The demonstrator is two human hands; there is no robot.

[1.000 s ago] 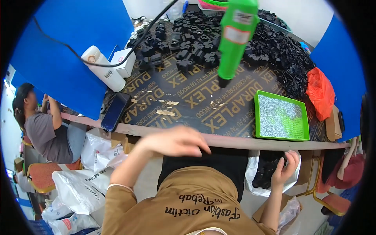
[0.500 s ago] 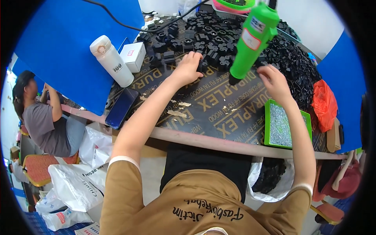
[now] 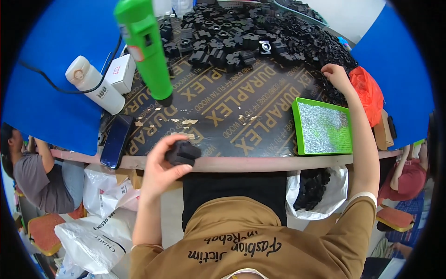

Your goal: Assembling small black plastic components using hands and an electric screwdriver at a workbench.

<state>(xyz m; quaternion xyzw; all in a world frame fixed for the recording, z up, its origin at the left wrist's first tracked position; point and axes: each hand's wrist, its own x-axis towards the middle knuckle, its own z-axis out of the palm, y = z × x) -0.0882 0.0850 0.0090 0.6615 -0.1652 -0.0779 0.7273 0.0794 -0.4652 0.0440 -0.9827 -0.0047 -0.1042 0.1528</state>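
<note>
A black plastic part (image 3: pixel 182 153) is gripped in the left hand (image 3: pixel 163 163), the fingers curled closed around it, at the near edge of the table (image 3: pixel 241 163). The right hand (image 3: pixel 335 74) is stretched far out to the right side of the table, where it rests on the heap of black parts (image 3: pixel 260 37); the fingers are bent down among the pieces, and whether anything is held there cannot be told. A green power tool (image 3: pixel 145 46) is seen hanging tip-down above the table, well to the left of the heap and beyond the left hand. A green tray (image 3: pixel 297 128) filled with small shiny bits is placed at the right near edge. A dark phone (image 3: pixel 116 141) lies at the left near corner, with a white bottle (image 3: pixel 94 84) and a small white box (image 3: pixel 120 73) beyond it. A red bag (image 3: pixel 367 93) is seen just right of the outstretched forearm. A clear bag of black parts (image 3: pixel 316 190) hangs below the table edge.
</note>
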